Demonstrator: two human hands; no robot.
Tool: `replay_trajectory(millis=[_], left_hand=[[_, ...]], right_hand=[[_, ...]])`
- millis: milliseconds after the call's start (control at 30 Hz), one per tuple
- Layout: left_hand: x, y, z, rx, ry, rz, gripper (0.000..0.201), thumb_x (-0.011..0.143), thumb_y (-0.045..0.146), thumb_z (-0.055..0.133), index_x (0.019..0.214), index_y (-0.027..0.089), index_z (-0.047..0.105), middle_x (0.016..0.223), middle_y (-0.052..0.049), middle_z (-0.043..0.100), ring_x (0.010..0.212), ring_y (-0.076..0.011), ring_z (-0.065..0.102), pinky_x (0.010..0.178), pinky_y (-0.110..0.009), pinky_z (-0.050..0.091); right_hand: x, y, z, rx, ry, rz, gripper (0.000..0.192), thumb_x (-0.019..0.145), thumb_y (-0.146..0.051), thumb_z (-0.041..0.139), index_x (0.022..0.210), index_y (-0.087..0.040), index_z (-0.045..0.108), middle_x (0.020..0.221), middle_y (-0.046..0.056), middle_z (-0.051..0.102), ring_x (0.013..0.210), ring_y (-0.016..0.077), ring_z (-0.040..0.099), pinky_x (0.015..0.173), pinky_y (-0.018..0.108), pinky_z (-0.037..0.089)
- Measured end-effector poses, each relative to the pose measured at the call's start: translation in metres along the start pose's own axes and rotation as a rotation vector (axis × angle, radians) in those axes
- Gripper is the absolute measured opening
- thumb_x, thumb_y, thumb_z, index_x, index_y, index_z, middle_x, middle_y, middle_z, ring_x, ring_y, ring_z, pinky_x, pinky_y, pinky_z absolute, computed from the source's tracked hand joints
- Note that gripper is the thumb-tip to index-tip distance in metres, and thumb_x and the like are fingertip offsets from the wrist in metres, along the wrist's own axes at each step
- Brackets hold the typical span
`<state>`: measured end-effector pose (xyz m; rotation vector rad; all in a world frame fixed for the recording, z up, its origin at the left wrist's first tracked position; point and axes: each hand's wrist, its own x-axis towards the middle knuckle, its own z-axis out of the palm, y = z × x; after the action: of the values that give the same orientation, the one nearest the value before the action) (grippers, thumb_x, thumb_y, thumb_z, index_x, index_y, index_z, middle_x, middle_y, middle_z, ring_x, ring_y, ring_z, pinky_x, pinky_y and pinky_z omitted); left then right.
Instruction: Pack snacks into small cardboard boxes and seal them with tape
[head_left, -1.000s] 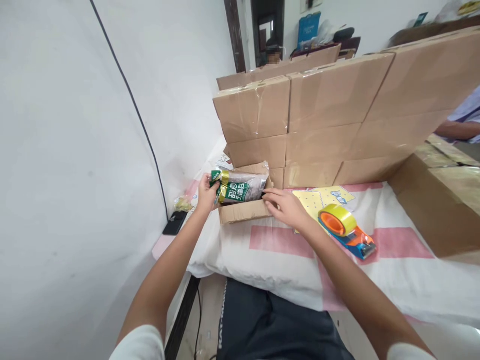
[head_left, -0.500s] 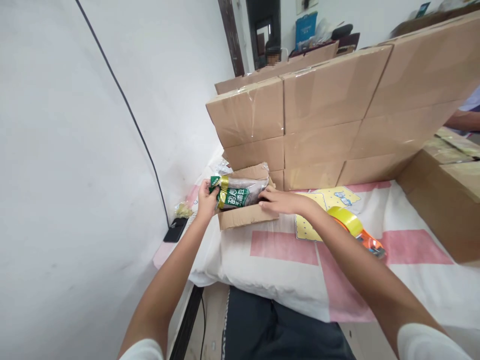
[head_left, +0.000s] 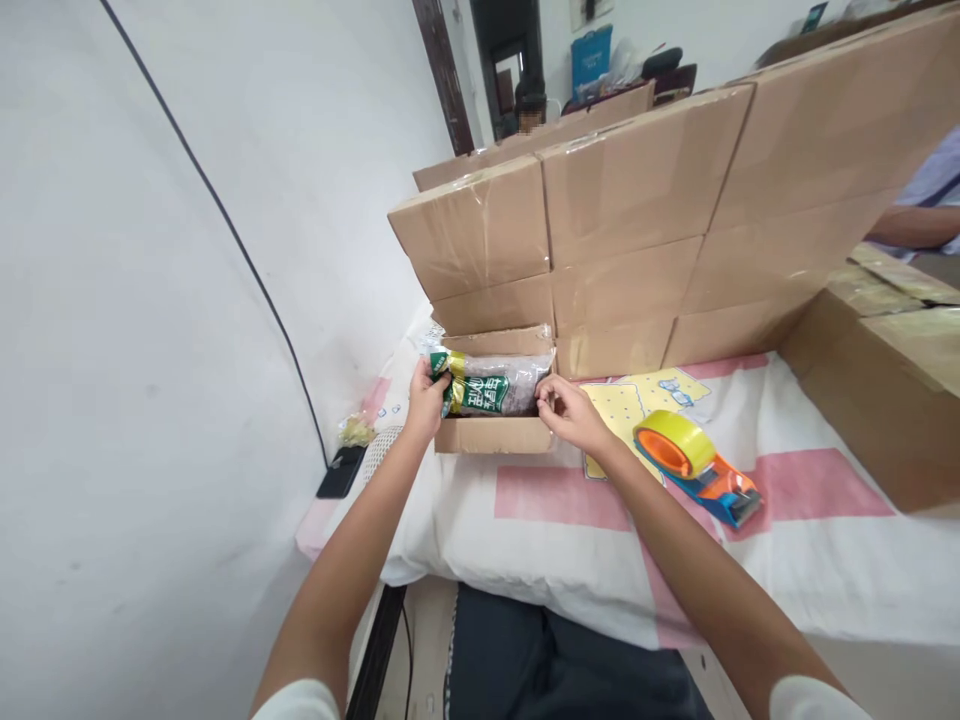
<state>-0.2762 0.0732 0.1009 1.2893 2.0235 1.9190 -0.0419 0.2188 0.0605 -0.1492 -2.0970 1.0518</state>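
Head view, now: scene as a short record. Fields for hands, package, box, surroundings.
left_hand: left hand gripping the package's green end
right_hand: right hand, fingers curled at the package's other end; contact unclear
package: clear bag with green-and-gold printing, at the box's opening; depth unclear
box: small open cardboard box, on patterned cloth
right_of_box: tape dispenser with yellow roll
behind_box: large taped cartons

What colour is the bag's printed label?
The label is green with white characters; it shows best in the head view.
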Motion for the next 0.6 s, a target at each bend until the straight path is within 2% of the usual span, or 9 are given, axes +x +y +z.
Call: replay_trajectory(millis=[67, 133, 200, 267, 333, 400, 500, 600], left_hand=[[0.0, -0.003, -0.004, 0.185, -0.147, 0.007, 0.018, 0.078, 0.021, 0.058, 0.095, 0.022, 0.058, 0.094, -0.003, 0.066, 0.092, -0.0214, 0.063, 0.089, -0.038, 0.052], [-0.002, -0.001, -0.006, 0.298, -0.248, 0.013, 0.018, 0.069, 0.016, 0.064, 0.085, 0.022, 0.063, 0.094, -0.005, 0.068, 0.095, -0.0253, 0.061, 0.094, -0.042, 0.049], [-0.007, 0.004, -0.007, 0.36, -0.305, 0.008, 0.023, 0.06, 0.011, 0.068, 0.079, 0.023, 0.065, 0.095, -0.006, 0.068, 0.095, -0.0283, 0.06, 0.096, -0.044, 0.047], [-0.014, 0.011, -0.005, 0.444, -0.341, 0.02, 0.033, 0.058, 0.008, 0.07, 0.087, 0.024, 0.069, 0.099, -0.007, 0.068, 0.096, -0.0301, 0.059, 0.094, -0.045, 0.046], [-0.02, 0.018, -0.002, 0.579, -0.344, 0.089, 0.043, 0.064, 0.007, 0.069, 0.103, 0.026, 0.07, 0.107, -0.008, 0.068, 0.1, -0.0316, 0.059, 0.093, -0.045, 0.045], [-0.024, 0.023, -0.003, 0.744, -0.32, 0.201, 0.04, 0.075, 0.01, 0.065, 0.11, 0.028, 0.071, 0.112, -0.009, 0.069, 0.104, -0.0322, 0.057, 0.093, -0.047, 0.042], [-0.028, 0.022, -0.012, 0.911, -0.255, 0.293, 0.02, 0.086, 0.019, 0.062, 0.098, 0.027, 0.075, 0.101, -0.011, 0.07, 0.102, -0.0332, 0.056, 0.097, -0.052, 0.036], [-0.029, 0.014, -0.026, 1.015, -0.216, 0.294, 0.011, 0.086, 0.029, 0.068, 0.08, 0.025, 0.077, 0.099, -0.013, 0.068, 0.105, -0.0359, 0.051, 0.098, -0.056, 0.033]], right_hand=[[-0.003, 0.001, 0.003, 0.022, 0.018, 0.049, 0.007, 0.087, -0.023, 0.054, 0.094, -0.023, 0.051, 0.095, 0.003, 0.064, 0.061, 0.0126, 0.052, 0.057, 0.026, 0.042], [-0.006, 0.0, 0.006, 0.018, 0.008, 0.072, 0.014, 0.084, -0.022, 0.056, 0.098, -0.023, 0.052, 0.097, 0.003, 0.067, 0.057, 0.0117, 0.052, 0.056, 0.026, 0.043], [-0.008, 0.0, 0.009, 0.009, 0.008, 0.062, 0.017, 0.083, -0.021, 0.057, 0.1, -0.023, 0.054, 0.099, 0.003, 0.069, 0.055, 0.0107, 0.051, 0.057, 0.026, 0.044], [-0.009, 0.0, 0.01, 0.026, 0.028, 0.066, 0.021, 0.084, -0.021, 0.056, 0.105, -0.024, 0.056, 0.103, 0.004, 0.07, 0.056, 0.011, 0.053, 0.058, 0.027, 0.045], [-0.01, 0.001, 0.012, 0.055, 0.05, 0.092, 0.028, 0.085, -0.023, 0.054, 0.113, -0.024, 0.057, 0.109, 0.005, 0.07, 0.058, 0.0118, 0.056, 0.057, 0.027, 0.046], [-0.009, 0.003, 0.014, 0.068, 0.065, 0.106, 0.033, 0.087, -0.024, 0.053, 0.119, -0.024, 0.057, 0.118, 0.007, 0.069, 0.057, 0.0113, 0.056, 0.056, 0.027, 0.046], [-0.008, 0.005, 0.015, 0.052, 0.083, 0.082, 0.032, 0.088, -0.025, 0.052, 0.12, -0.024, 0.058, 0.127, 0.008, 0.067, 0.058, 0.0111, 0.057, 0.056, 0.028, 0.047], [-0.007, 0.006, 0.015, 0.026, 0.098, 0.036, 0.026, 0.09, -0.025, 0.052, 0.115, -0.024, 0.061, 0.126, 0.008, 0.067, 0.073, 0.016, 0.065, 0.061, 0.029, 0.05]])
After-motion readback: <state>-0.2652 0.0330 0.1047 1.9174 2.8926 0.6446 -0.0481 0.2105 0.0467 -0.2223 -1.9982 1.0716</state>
